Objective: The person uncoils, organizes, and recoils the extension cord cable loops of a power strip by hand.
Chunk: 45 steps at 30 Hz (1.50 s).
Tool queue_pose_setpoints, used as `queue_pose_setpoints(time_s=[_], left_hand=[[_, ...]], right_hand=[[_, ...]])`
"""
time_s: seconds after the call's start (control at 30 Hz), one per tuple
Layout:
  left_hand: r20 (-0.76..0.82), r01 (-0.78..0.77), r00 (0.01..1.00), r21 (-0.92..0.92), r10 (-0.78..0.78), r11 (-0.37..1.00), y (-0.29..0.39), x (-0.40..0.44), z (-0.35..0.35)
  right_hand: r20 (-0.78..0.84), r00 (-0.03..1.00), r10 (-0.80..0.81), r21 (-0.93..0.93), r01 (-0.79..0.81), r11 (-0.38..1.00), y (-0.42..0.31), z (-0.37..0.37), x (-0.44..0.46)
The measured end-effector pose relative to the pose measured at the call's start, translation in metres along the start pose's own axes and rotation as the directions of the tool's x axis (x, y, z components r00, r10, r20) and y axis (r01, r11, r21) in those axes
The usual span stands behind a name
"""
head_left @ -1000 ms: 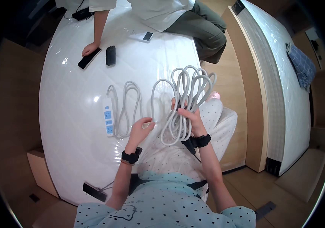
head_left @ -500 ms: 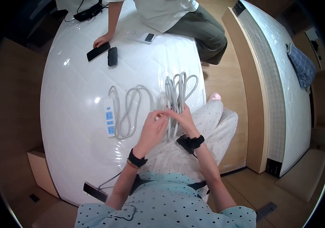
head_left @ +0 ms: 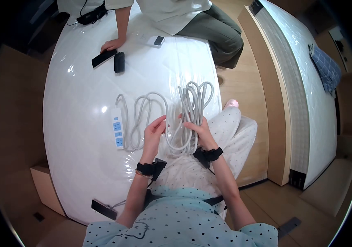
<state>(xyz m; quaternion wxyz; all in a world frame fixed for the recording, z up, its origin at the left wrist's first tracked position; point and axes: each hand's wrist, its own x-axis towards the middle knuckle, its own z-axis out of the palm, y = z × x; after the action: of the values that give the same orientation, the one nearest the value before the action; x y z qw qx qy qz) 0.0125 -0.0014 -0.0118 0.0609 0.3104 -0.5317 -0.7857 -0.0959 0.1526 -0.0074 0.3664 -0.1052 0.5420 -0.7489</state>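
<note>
Power-strip cord [head_left: 194,101] bunched up in the right hand [head_left: 202,131], loops pointing forward, left hand [head_left: 153,135] loosely pinching slack just leftward.

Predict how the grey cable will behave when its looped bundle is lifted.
The grey cable should flex yet hold soft curves, judging by its rounded loops. It may fan apart if the right hand loosens, as no tie shows. Lifted far, it could tug the power strip it appears to join.
</note>
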Motion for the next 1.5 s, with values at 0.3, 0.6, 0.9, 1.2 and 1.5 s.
queue_pose_setpoints(time_s=[0.3,0.6,0.9,1.2,1.5], left_hand=[[0.277,-0.352,0.932,0.529,0.235,0.772,0.014,-0.013,0.007],[0.141,-0.291,0.748,0.948,0.649,0.129,-0.015,-0.008,-0.061],[0.063,-0.249,0.968,0.301,0.241,0.921,0.017,-0.014,-0.014],[0.229,-0.527,0.834,0.600,0.501,0.602,0.016,-0.018,0.019],[-0.041,0.099,0.995,0.329,-0.090,0.939,-0.036,0.016,-0.028]], right_hand=[[-0.065,0.981,0.183,0.138,-0.173,0.975,-0.006,0.018,0.001],[-0.194,0.973,0.126,0.234,-0.079,0.969,0.003,0.009,-0.002],[-0.222,0.971,-0.094,-0.247,0.037,0.968,0.019,0.002,0.007],[-0.316,0.946,0.075,0.096,-0.046,0.994,0.016,0.017,0.000],[-0.197,0.979,0.055,0.169,-0.022,0.985,0.000,0.011,-0.005]])
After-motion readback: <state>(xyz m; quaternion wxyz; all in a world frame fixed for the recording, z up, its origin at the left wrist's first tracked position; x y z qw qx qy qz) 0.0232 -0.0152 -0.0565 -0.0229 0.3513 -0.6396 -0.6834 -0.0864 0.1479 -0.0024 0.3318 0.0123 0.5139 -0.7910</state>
